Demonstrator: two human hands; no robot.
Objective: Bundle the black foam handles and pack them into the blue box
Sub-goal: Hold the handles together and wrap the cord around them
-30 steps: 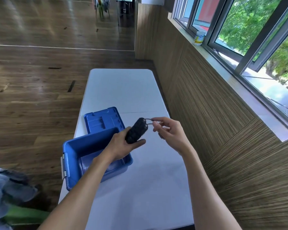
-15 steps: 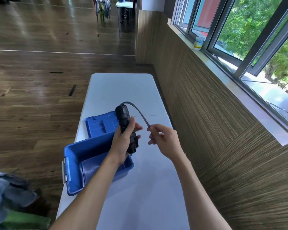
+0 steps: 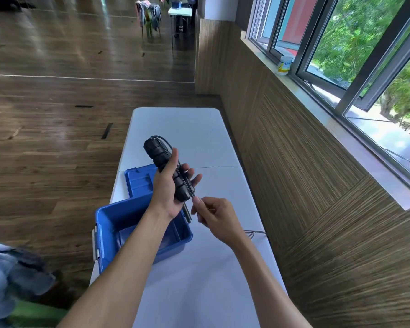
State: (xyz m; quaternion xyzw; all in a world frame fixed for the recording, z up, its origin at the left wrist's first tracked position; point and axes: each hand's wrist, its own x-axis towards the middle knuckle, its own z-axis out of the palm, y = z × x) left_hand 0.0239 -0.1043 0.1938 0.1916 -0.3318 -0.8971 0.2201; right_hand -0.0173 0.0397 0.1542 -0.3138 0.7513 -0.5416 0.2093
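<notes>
white surface point(image 3: 175, 129) beside a wood-panelled wall carries the open blue box point(image 3: 109, 223). above it, the left hand point(image 3: 169, 190) grips the black foam handles point(image 3: 166, 166); the right hand point(image 3: 213, 216) pinches their strap point(image 3: 187, 183).

Single head-worn view, looking forward and down from above the near end of the counter point(image 3: 175, 129), close over both forearms, toward its far edge.

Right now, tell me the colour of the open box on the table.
Blue, in the head view: the box.
</notes>
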